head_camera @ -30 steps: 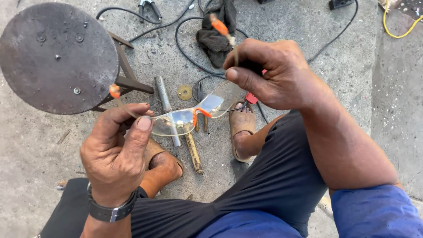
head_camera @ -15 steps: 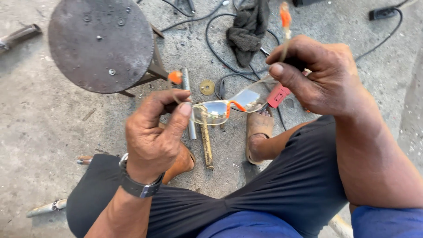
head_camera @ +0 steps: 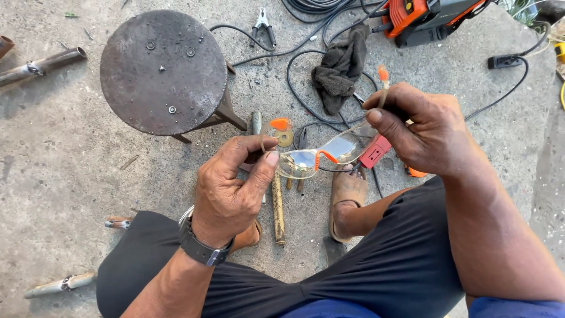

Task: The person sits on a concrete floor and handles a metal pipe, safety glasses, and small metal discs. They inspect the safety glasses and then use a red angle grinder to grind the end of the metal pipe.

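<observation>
Where both grip: left hand (head_camera: 232, 188), right hand (head_camera: 424, 126), clear safety glasses (head_camera: 321, 154).

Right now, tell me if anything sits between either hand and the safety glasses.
Nothing visible does. The left hand pinches one end of the safety glasses and the right hand grips the other, fingers directly on the frame.

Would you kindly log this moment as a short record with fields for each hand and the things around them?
Left hand: holds the safety glasses at one temple end, wears a wristwatch
Right hand: holds the other temple, its orange tip pointing up
Glasses: clear lens, orange nose piece
Ground: round metal stool, dark rag, pliers, black cables
</observation>
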